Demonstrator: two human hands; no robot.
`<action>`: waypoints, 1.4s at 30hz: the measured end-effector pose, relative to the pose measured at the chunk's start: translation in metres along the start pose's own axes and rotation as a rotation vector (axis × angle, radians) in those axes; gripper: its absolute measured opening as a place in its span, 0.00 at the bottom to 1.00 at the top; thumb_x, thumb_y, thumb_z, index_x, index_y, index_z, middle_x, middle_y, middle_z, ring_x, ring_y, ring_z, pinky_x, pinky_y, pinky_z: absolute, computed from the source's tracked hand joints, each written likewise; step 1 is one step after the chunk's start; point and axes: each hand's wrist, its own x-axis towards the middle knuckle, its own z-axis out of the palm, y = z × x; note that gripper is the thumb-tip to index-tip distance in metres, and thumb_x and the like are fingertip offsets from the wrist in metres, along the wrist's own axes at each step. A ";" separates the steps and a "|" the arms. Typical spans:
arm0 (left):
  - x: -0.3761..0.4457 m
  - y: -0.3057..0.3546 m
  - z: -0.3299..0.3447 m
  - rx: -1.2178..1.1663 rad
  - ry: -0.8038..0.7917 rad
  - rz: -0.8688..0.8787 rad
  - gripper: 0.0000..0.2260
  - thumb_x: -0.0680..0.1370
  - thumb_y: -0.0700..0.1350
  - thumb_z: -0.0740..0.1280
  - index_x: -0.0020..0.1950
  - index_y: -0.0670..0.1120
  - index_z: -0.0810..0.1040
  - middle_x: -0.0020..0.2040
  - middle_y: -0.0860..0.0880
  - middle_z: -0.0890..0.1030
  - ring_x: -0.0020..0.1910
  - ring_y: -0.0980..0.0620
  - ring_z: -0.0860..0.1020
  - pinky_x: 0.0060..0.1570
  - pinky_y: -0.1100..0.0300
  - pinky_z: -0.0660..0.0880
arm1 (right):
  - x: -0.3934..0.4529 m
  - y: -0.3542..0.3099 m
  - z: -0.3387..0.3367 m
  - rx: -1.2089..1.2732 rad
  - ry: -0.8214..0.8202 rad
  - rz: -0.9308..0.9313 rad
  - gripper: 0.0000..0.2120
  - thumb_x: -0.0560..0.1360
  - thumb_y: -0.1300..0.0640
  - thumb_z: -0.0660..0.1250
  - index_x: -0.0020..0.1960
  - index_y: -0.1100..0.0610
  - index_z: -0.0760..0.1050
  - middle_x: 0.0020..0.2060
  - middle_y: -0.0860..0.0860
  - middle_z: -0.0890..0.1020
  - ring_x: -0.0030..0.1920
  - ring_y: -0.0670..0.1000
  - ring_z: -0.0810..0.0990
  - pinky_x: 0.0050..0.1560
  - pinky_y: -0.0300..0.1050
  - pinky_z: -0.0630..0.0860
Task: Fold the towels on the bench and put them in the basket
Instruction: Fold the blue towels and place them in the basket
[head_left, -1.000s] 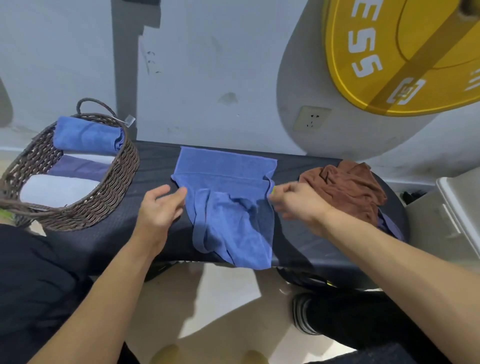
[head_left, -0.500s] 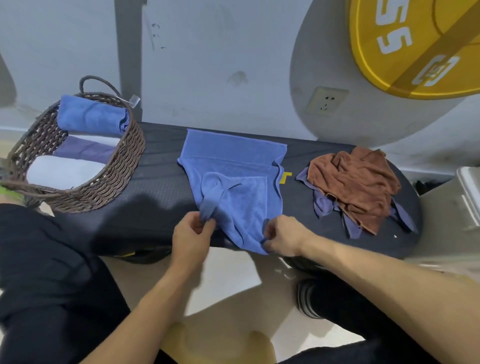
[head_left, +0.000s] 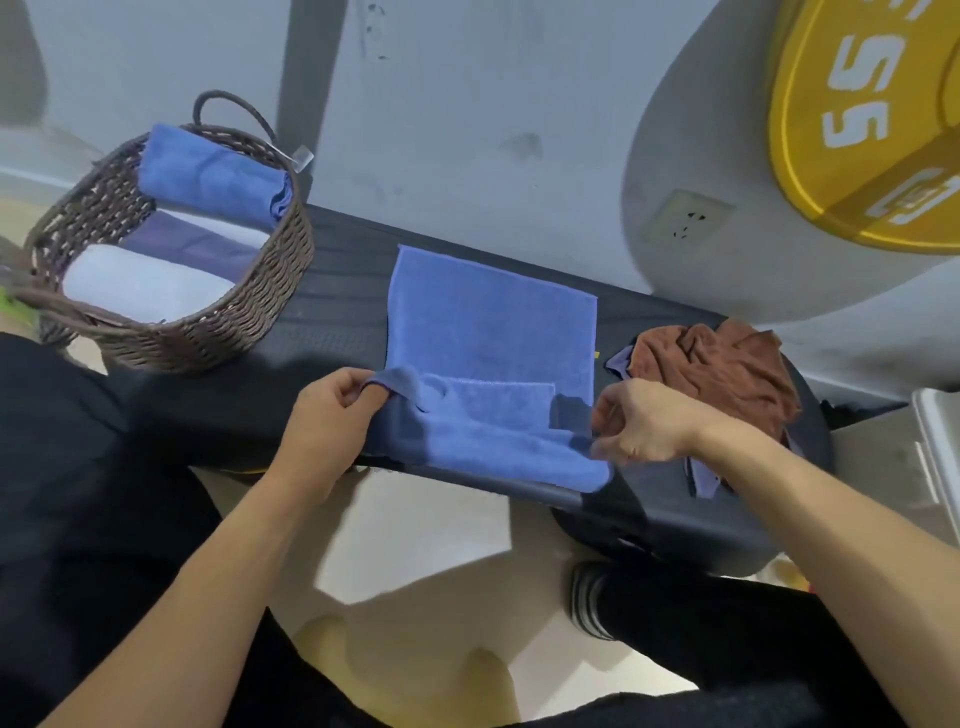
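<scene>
Towel in hand: blue towel (head_left: 488, 332) lies flat on the worktop (head_left: 332, 322), spread beyond my fingers, near edge turned up between both hands.
Left hand: my left hand (head_left: 327, 421) pinches the near left corner; fingers (head_left: 363, 392) curled round the cloth.
Right hand: my right hand (head_left: 639, 426) pinches the near right edge; fingers curled, cloth bunched at the tips.
Handling, judged: light, soft and limp; it will sag and crease wherever unsupported. No slip or breakage risk.
Hold points, judged: the two near corners, kept level, so the fold lands square on the far edge.
Waiting pile: brown towel (head_left: 717, 374) crumpled just beyond my right fingers, a purplish cloth (head_left: 704, 475) showing under it.
Basket (head_left: 218, 322): well left of my left fingers, on the worktop end; folded towels inside, a blue roll (head_left: 213, 179) at its far rim.
Progress, judged: mid-fold; two pieces remain.
</scene>
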 end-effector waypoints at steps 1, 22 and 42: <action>0.001 -0.003 -0.002 0.120 0.017 0.020 0.05 0.80 0.46 0.66 0.47 0.49 0.82 0.42 0.51 0.85 0.44 0.54 0.82 0.46 0.58 0.79 | 0.003 -0.003 0.006 -0.038 0.033 0.013 0.15 0.69 0.47 0.76 0.49 0.50 0.75 0.42 0.44 0.83 0.39 0.44 0.80 0.36 0.37 0.72; 0.011 -0.021 -0.009 0.312 0.073 -0.076 0.23 0.81 0.53 0.62 0.28 0.48 0.64 0.22 0.54 0.67 0.25 0.54 0.66 0.27 0.59 0.63 | 0.073 -0.144 0.069 0.140 0.243 -0.426 0.08 0.79 0.54 0.65 0.42 0.56 0.73 0.35 0.48 0.78 0.39 0.52 0.75 0.41 0.46 0.72; 0.029 -0.046 -0.015 0.479 0.062 0.061 0.04 0.78 0.49 0.69 0.48 0.50 0.79 0.41 0.55 0.82 0.41 0.57 0.80 0.40 0.58 0.77 | 0.083 -0.072 0.019 0.255 0.348 0.226 0.11 0.75 0.54 0.66 0.53 0.58 0.70 0.49 0.57 0.75 0.46 0.56 0.72 0.42 0.45 0.66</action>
